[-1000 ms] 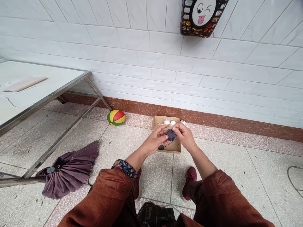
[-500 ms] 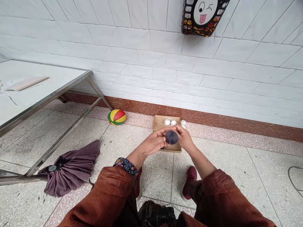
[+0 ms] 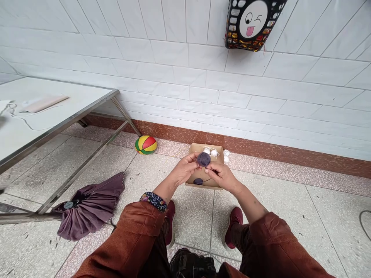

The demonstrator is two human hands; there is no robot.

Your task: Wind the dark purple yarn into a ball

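Observation:
A ball of dark grey-purple yarn [image 3: 203, 159] is held by its left side in my left hand [image 3: 183, 169], above a shallow cardboard box [image 3: 218, 185] on the floor. My right hand [image 3: 223, 176] is closed in a pinch at the ball's lower right, on what looks like its yarn strand. Inside the box near its front edge lies a second dark yarn ball [image 3: 198, 181], with a thin strand running right from it. White yarn balls [image 3: 214, 153] sit at the back of the box, and more white balls [image 3: 226, 158] rest on the floor just outside its right side.
A metal-framed table [image 3: 95, 96] stands at the left. A striped ball [image 3: 146, 144] lies by its leg, and a folded purple umbrella [image 3: 89, 210] lies on the floor. On the tiled wall hangs a black basket [image 3: 232, 29]. A cable [image 3: 362, 222] is at the far right.
The held yarn ball has shifted left and up. My right hand has moved down from behind it to its lower right. The dark ball in the box has come into fuller view.

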